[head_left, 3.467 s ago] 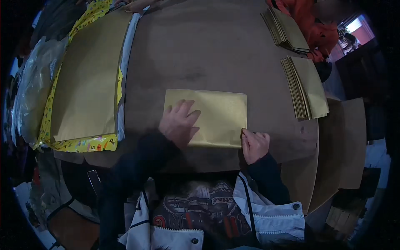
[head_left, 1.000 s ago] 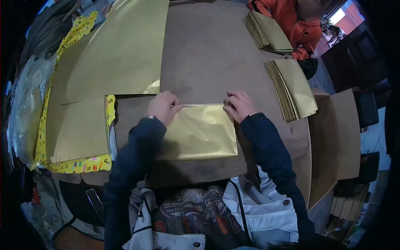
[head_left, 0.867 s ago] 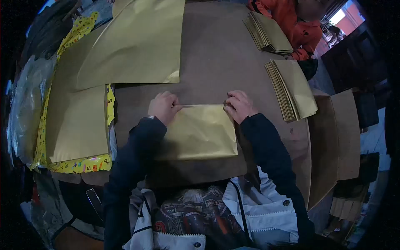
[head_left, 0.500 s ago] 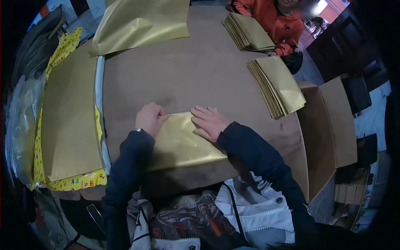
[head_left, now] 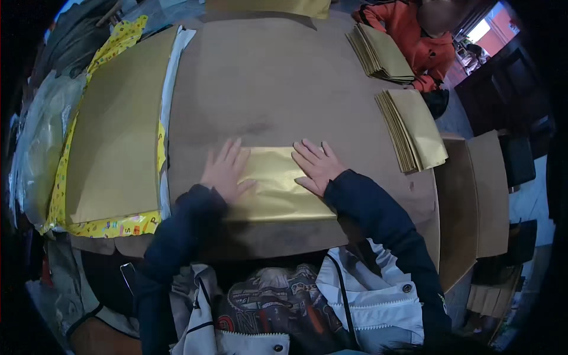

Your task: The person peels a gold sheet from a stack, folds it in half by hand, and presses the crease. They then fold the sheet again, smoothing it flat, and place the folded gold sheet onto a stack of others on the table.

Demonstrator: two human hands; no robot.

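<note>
A folded sheet of gold paper (head_left: 275,189) lies flat on the brown tabletop (head_left: 254,89), close to the front edge. On its left side rests my left hand (head_left: 228,170), palm down with the fingers spread. My right hand (head_left: 318,167) presses on the paper's upper right part, its fingers also apart. Neither hand grips anything.
Gold sheets (head_left: 121,124) lie on yellow patterned wrapping at the left. Two folded gold stacks (head_left: 420,127) (head_left: 384,53) sit at the right, near a person in an orange top (head_left: 414,50). An open cardboard box (head_left: 458,201) stands right; another gold sheet (head_left: 272,6) is at the far edge.
My left hand has opened from a closed pose at the paper's upper left edge and now lies flat. My right hand remains flat on the paper. The view has shifted.
</note>
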